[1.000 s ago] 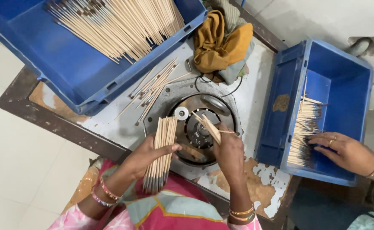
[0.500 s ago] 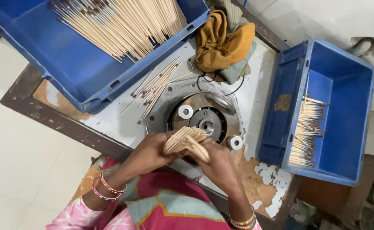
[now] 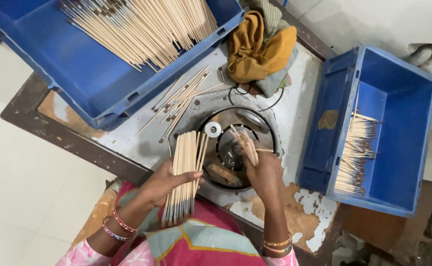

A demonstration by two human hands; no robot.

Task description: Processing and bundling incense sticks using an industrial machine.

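the left hand (image 3: 164, 184) was closed around a thick bundle of sticks (image 3: 184, 175). the sticks were long and thin, and they ran up and down in the head view, from the person's lap toward the round machine (image 3: 231, 148). their grey ends pointed back at the person. the pale ends pointed away, and they reached as far as the machine's left edge.

the right hand (image 3: 265, 170) was over the round machine, just to the right of the bundle. its fingers were pinched on a few sticks (image 3: 245, 145). those sticks leaned up and to the left, with their tips over the middle of the machine. so the right hand was the nearer one to the machine's middle, and the big bundle waited just beside it on the left.

a big blue bin (image 3: 78, 74) sat at the top left of the desk (image 3: 299, 113). it was full of pale sticks. some loose sticks (image 3: 181, 101) lay on the desk just below it. a smaller blue bin (image 3: 403, 128) stood at the right, with a short row of sticks along its left wall. a yellow cloth (image 3: 258, 51) lay bunched up above the machine.
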